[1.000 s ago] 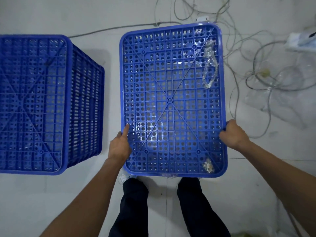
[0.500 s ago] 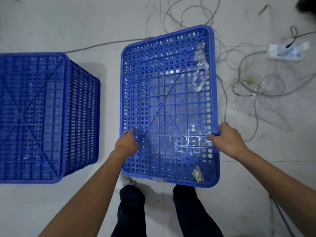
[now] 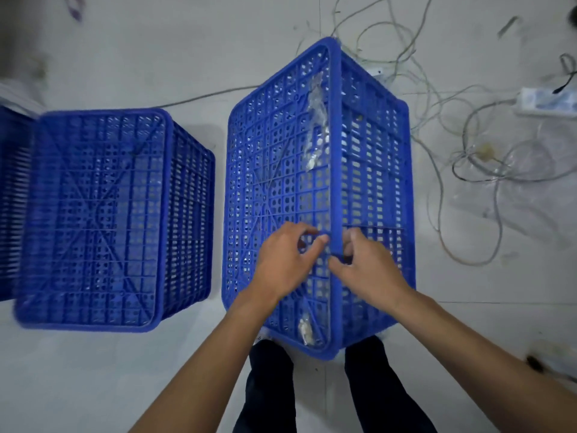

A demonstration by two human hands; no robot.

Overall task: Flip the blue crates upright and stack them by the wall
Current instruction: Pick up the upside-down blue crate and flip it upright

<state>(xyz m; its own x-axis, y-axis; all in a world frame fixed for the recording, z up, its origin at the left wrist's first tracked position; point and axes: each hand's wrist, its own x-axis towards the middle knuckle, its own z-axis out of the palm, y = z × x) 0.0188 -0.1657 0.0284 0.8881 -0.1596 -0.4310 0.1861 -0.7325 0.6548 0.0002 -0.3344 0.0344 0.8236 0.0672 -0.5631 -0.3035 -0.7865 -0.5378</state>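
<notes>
Both hands meet at the tilted blue crate's point(image 3: 281, 182) raised edge: left hand point(image 3: 285, 260) fingers curled on the base, right hand point(image 3: 368, 267) clamped on the rim. Second crate point(image 3: 93, 214) sits upside-down left; feet hidden.

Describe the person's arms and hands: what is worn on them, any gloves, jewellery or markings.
Both forearms are bare up to the frame edge, with no sleeve showing. The left hand and right hand wear no gloves, and no watch, ring or bracelet is visible. No markings can be made out; the picture is slightly blurred.
</notes>
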